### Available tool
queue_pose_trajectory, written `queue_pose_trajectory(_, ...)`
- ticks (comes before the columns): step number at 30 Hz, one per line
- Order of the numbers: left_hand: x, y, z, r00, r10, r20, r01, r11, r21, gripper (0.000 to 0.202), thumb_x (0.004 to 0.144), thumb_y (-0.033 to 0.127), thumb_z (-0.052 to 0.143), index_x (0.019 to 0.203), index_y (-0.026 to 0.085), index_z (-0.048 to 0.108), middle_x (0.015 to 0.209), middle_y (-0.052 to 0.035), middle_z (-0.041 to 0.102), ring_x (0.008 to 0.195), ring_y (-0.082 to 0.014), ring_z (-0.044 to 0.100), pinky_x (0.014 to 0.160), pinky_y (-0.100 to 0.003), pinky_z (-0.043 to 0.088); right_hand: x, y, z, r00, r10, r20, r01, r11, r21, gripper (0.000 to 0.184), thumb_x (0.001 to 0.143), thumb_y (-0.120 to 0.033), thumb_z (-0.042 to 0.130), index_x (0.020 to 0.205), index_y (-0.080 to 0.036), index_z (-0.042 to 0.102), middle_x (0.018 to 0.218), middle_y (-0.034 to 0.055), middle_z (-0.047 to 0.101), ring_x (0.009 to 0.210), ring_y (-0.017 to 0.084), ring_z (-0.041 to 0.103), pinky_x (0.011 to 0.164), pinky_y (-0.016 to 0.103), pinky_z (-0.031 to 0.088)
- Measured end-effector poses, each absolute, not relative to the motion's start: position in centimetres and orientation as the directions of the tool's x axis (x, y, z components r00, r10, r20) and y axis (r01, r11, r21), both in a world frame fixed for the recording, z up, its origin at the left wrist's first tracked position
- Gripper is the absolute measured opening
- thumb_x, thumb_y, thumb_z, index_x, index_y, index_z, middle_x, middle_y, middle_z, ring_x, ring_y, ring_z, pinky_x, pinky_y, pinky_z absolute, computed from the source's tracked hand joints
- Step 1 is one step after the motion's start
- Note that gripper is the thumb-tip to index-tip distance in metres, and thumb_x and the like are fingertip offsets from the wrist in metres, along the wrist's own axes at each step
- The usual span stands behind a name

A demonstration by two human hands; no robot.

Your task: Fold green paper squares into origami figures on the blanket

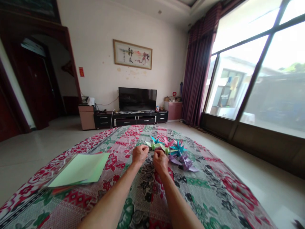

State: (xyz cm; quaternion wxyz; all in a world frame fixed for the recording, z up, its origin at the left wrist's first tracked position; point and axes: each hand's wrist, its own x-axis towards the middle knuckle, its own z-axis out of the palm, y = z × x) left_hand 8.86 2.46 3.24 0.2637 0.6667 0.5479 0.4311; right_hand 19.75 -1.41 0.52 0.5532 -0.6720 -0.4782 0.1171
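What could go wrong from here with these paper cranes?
The left hand and right hand sit close to the crowded origami cranes, so a small slip might bend a wing or push neighbouring birds out of place. The loose, uneven paper stack could also slide if the left forearm brushed it.

Holds left forearm [119,190] and right forearm [173,197] stretched forward, bare and slanting inward. Has left hand [140,155] near right hand [161,159], not touching, with the fingers [144,148] of both hands curled inward.
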Motion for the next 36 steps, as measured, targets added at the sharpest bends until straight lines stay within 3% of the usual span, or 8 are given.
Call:
queue_pose_trajectory(4, 9.2, 3.1, 3.3, -0.013, 0.939, 0.345, 0.548, -0.282, 0.788, 0.024, 0.078, 0.024, 0.049, 0.083, 0.017, 0.071, 0.063, -0.0023, 0.068, 0.06, -0.0131, 0.064, 0.06, -0.02, 0.044, 19.9, -0.8, 0.3, 0.488, 0.799, 0.352, 0.555, 0.026, -0.831, 0.03, 0.075, -0.023, 0.043, 0.085, -0.015, 0.07, 0.08, 0.0103, 0.07, 0.075, 0.022, 0.062, 0.071, 0.03, 0.042)
queue_pose_trajectory(7, 7.6, 2.8, 3.9, -0.098, 0.931, 0.351, 0.648, -0.208, 0.733, 0.03, 0.075, 0.013, 0.047, 0.091, 0.018, 0.071, 0.082, -0.005, 0.072, 0.077, -0.0157, 0.065, 0.07, -0.022, 0.045, 18.8, -0.9, 0.8, 0.437, 0.818, 0.375, 0.626, 0.023, -0.779, 0.031, 0.073, -0.015, 0.043, 0.092, -0.015, 0.069, 0.087, 0.0095, 0.069, 0.08, 0.02, 0.062, 0.075, 0.028, 0.043)
queue_pose_trajectory(13, 1.3, 0.8, 5.5, -0.108, 0.889, 0.445, 0.914, -0.087, 0.396, 0.033, 0.074, 0.017, 0.048, 0.101, 0.018, 0.068, 0.102, -0.0109, 0.067, 0.094, -0.024, 0.062, 0.082, -0.03, 0.045, 13.1, -2.5, 2.5, 0.274, 0.848, 0.454, 0.653, 0.183, -0.735, 0.032, 0.071, -0.007, 0.044, 0.087, -0.017, 0.069, 0.084, 0.0059, 0.069, 0.08, 0.017, 0.062, 0.076, 0.023, 0.043)
queue_pose_trajectory(17, -3.2, -1.6, 5.4, -0.169, 0.926, 0.338, 0.956, 0.071, 0.284, 0.033, 0.076, 0.018, 0.047, 0.103, 0.018, 0.066, 0.105, -0.0117, 0.065, 0.098, -0.0252, 0.06, 0.083, -0.032, 0.045, 8.6, -4.0, 2.6, 0.097, 0.903, 0.417, 0.606, 0.279, -0.745, 0.034, 0.07, -0.004, 0.044, 0.087, -0.017, 0.07, 0.084, 0.0056, 0.07, 0.081, 0.017, 0.063, 0.077, 0.023, 0.043)
queue_pose_trajectory(23, -7.7, -4.0, 3.9, -0.29, 0.926, 0.242, 0.943, 0.233, 0.239, 0.034, 0.075, 0.03, 0.052, 0.101, 0.012, 0.064, 0.11, -0.0155, 0.061, 0.107, -0.0304, 0.054, 0.087, -0.036, 0.044, 3.7, -5.4, 1.1, -0.008, 0.926, 0.377, 0.605, 0.305, -0.736, 0.041, 0.067, 0.0, 0.043, 0.094, -0.015, 0.07, 0.093, 0.0087, 0.07, 0.089, 0.018, 0.063, 0.081, 0.024, 0.043)
queue_pose_trajectory(30, -9.5, -3.5, 3.1, -0.328, 0.916, 0.232, 0.922, 0.258, 0.288, 0.036, 0.078, 0.013, 0.042, 0.104, 0.008, 0.065, 0.109, -0.0183, 0.063, 0.101, -0.0248, 0.06, 0.087, -0.029, 0.043, 2.9, -5.1, 0.2, -0.007, 0.917, 0.4, 0.625, 0.316, -0.714, 0.04, 0.066, 0.0, 0.043, 0.093, -0.014, 0.069, 0.091, 0.0095, 0.069, 0.087, 0.019, 0.062, 0.08, 0.025, 0.043)
queue_pose_trajectory(36, -10.1, -3.2, 3.5, -0.317, 0.93, 0.184, 0.926, 0.262, 0.271, 0.036, 0.078, 0.011, 0.039, 0.093, 0.004, 0.071, 0.094, -0.0229, 0.068, 0.094, -0.029, 0.063, 0.081, -0.031, 0.046, 3.2, -5.0, -0.9, 0.017, 0.877, 0.481, 0.626, 0.365, -0.689, 0.036, 0.069, -0.004, 0.042, 0.089, -0.016, 0.069, 0.087, 0.0074, 0.068, 0.082, 0.018, 0.062, 0.078, 0.025, 0.044)
